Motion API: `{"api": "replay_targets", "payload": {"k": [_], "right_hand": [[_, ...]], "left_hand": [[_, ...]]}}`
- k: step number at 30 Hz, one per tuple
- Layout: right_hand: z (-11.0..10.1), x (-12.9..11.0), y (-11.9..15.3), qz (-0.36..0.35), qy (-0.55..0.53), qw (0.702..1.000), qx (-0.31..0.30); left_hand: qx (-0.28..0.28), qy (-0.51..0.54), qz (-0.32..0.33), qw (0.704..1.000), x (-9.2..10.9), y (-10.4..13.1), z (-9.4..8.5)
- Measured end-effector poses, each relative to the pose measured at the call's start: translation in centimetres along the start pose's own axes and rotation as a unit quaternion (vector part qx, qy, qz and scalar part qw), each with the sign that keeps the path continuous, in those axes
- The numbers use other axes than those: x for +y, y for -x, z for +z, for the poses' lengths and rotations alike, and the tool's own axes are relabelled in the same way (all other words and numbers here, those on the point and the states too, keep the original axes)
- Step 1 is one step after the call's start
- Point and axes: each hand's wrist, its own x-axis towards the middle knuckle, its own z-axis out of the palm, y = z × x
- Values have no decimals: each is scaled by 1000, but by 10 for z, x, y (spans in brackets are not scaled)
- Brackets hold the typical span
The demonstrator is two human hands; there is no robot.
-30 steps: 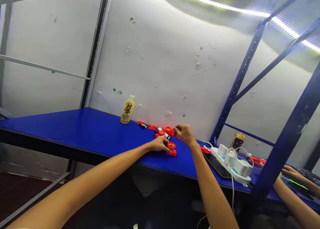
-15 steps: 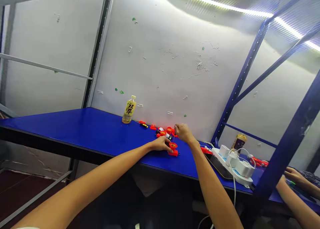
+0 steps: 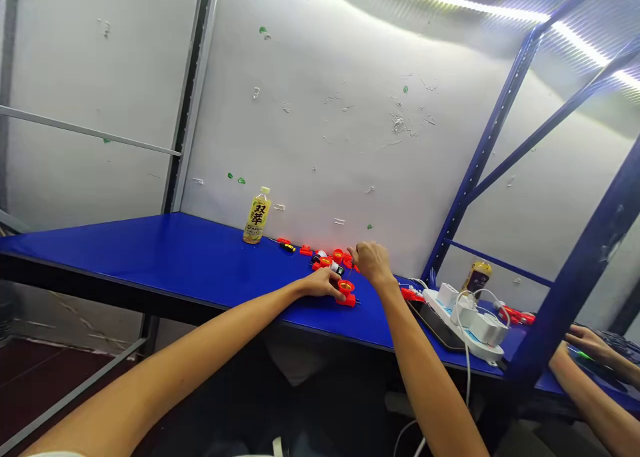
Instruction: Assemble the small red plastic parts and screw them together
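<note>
We observe both hands at work over the blue surface [image 3: 210,270]. Left hand [image 3: 321,284]: fingers and thumb closed on the left side of a red socket [image 3: 345,294], which sits near the front edge with its round cup facing up and dark pins pointing right. Right hand [image 3: 371,262]: raised above and just behind the socket, fingers curled around what looks like a slender tool [image 3: 350,269], its thin shaft angled down toward the cup; we cannot tell whether the tip makes contact.

Behind the left hand we note a cluster of parts: another red socket [image 3: 339,255], a white-and-black piece [image 3: 337,268] and a small red part [image 3: 305,250]. Further left lie a yellow-and-black screwdriver [image 3: 287,247] and an upright drink bottle [image 3: 257,218], near the wall. To the right of the right forearm we record a dark flat device [image 3: 443,330] beside a white power strip [image 3: 487,352] carrying plugged-in adapters [image 3: 485,329]. Beyond the blue post [image 3: 565,284], a co-worker's hand [image 3: 593,346] is visible, its hold unclear.
</note>
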Motion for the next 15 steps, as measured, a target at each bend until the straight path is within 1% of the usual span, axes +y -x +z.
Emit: {"api": "replay_targets", "payload": {"k": [5, 10, 12, 15], "right_hand": [[3, 7, 3, -38, -53, 998, -20], [-2, 10, 1, -50, -89, 994, -27], [-6, 7, -2, -43, -82, 995, -38], [-11, 0, -8, -18, -42, 998, -42]], "left_hand": [[6, -15, -2, 1000, -4, -4, 0], [9, -6, 1, 1000, -9, -6, 1], [10, -2, 5, 1000, -9, -6, 1], [2, 0, 4, 1000, -9, -5, 1]]}}
